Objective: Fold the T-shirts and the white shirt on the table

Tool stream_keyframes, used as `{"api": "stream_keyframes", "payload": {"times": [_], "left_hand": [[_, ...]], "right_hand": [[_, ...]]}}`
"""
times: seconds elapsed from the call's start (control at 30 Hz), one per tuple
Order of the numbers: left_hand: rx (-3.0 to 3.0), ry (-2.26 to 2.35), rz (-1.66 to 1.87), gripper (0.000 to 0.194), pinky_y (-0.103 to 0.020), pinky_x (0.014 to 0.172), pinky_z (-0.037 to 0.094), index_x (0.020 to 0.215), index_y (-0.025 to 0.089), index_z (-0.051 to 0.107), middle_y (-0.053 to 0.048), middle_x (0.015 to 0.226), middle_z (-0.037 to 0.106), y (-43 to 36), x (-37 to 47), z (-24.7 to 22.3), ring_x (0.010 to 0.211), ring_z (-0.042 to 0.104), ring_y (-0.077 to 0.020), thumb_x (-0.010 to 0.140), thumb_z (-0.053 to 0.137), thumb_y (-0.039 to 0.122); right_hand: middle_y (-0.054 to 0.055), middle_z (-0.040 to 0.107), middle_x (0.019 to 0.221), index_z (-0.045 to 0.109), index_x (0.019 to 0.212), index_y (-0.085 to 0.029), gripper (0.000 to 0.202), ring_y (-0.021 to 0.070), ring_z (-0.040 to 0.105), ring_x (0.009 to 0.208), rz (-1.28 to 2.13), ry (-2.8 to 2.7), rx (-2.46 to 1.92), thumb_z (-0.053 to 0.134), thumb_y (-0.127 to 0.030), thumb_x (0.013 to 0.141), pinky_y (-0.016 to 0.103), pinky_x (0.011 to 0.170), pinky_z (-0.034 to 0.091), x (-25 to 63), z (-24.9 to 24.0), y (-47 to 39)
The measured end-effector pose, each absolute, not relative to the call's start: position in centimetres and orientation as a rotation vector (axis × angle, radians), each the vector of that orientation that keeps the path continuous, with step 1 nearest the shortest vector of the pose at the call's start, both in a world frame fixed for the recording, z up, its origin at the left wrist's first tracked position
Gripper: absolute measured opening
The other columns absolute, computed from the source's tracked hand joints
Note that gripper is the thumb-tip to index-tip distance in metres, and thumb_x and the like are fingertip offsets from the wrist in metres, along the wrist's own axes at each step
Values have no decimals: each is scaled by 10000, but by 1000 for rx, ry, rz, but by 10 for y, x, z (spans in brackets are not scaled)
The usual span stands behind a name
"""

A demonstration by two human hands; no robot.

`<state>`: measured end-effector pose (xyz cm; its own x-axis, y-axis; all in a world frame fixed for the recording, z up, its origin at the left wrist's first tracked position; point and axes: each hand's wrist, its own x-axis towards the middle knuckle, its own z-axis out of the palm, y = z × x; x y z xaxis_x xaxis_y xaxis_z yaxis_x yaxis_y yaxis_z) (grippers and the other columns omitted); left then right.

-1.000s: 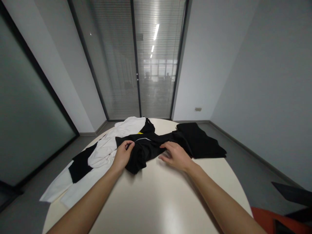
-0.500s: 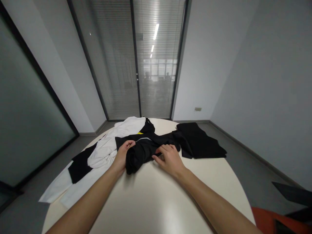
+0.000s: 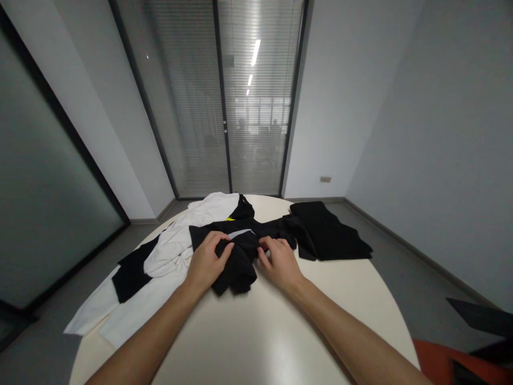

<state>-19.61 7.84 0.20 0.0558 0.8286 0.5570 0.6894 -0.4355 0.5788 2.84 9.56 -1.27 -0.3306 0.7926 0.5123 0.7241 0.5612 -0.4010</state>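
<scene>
Head view: left hand [image 3: 206, 262] and right hand [image 3: 280, 262] pinch one bunched black garment [image 3: 240, 256] at frame centre, fingertips partly buried in cloth. One white garment [image 3: 172, 248] lies left, its end cut off by the table [image 3: 256, 331] edge; one folded black piece [image 3: 328, 232] lies right.

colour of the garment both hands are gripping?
Black garment, with a thin pale stripe; head view shows it.

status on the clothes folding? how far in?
Done: one folded black garment lies flat at the table's far right. In hand: left hand and right hand both grip a bunched black garment mid-table. Left: the white garment spread unfolded at left.
</scene>
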Motion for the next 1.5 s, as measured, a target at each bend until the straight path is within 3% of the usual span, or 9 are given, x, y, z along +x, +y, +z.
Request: {"api": "stream_keyframes", "payload": {"times": [0.17, 0.43, 0.53, 0.7, 0.87, 0.97, 1.13, 1.37, 1.5], "left_hand": [[2406, 1775, 1280, 237, -438, 1001, 436, 1093, 238, 673, -95, 1218, 596, 81, -206, 1, 1124, 561, -277, 955, 524, 360], [2707, 1667, 1144, 322, -480, 1030, 396, 1157, 234, 669, -103, 1301, 597, 76, -201, 2, 1215, 513, -301, 911, 503, 110], [2805, 1267, 900, 294, -448, 1062, 394, 1213, 238, 638, -88, 1231, 639, 67, -195, 6, 1153, 568, -250, 939, 534, 212], [2815, 990, 534, 623, -544, 1181, 232, 1360, 287, 549, -98, 1442, 531, 61, -190, -2, 1327, 481, -308, 790, 753, 437], [2783, 1162, 558, 243, -504, 1150, 296, 1140, 257, 676, -64, 1193, 685, 70, -192, -16, 1205, 579, -260, 903, 622, 262], [2693, 1304, 692, 179, -444, 1049, 408, 1048, 246, 690, -54, 1065, 721, 75, -194, -16, 1056, 645, -242, 931, 555, 222], [2430, 1554, 964, 238, -363, 895, 493, 1103, 246, 677, -61, 1112, 726, 80, -198, -12, 1002, 675, -248, 955, 491, 263], [2215, 1740, 1088, 267, -367, 826, 498, 1106, 229, 669, -91, 1029, 737, 86, -206, -11, 950, 693, -283, 967, 457, 314], [2187, 1710, 1043, 280, -377, 836, 497, 1143, 233, 667, -92, 1030, 745, 87, -206, -15, 961, 697, -291, 948, 471, 278]], "right_hand": [[64, 705, 1057, 587, 1126, -231, 230, 220, 641, 961, 281, -1891, -1140, 416, -325, 1004, 337, 851, 461, 38, 1, 99], [37, 662, 870, 616, 984, -218, 198, 183, 605, 773, 263, -1826, -1142, 513, -386, 970, 298, 728, 466, 59, 11, 109], [53, 653, 919, 666, 938, -225, 201, 203, 607, 867, 132, -1970, -1213, 529, -368, 967, 320, 794, 467, 64, 0, 115], [65, 671, 878, 719, 923, -217, 319, 214, 635, 881, 163, -2218, -1345, 442, -348, 1006, 327, 798, 475, 62, -10, 116], [87, 685, 1162, 588, 1250, -198, 399, 224, 644, 1031, 360, -2464, -1139, 572, -176, 852, 333, 892, 479, 65, -5, 105], [81, 689, 1149, 603, 1196, -208, 455, 231, 646, 1040, 397, -2549, -1068, 645, -138, 749, 335, 900, 487, 68, -7, 105], [65, 725, 1056, 691, 1027, -222, 186, 212, 666, 1009, 337, -2576, -1004, 559, -190, 900, 330, 902, 486, 73, -7, 114], [44, 712, 1013, 632, 1102, -225, 273, 201, 658, 931, 509, -2081, -1084, 425, -374, 1008, 323, 845, 484, 82, 1, 124], [5, 640, 806, 579, 1130, -205, 297, 167, 597, 719, 571, -1775, -1111, 430, -419, 987, 270, 658, 468, 86, -4, 133]]}}
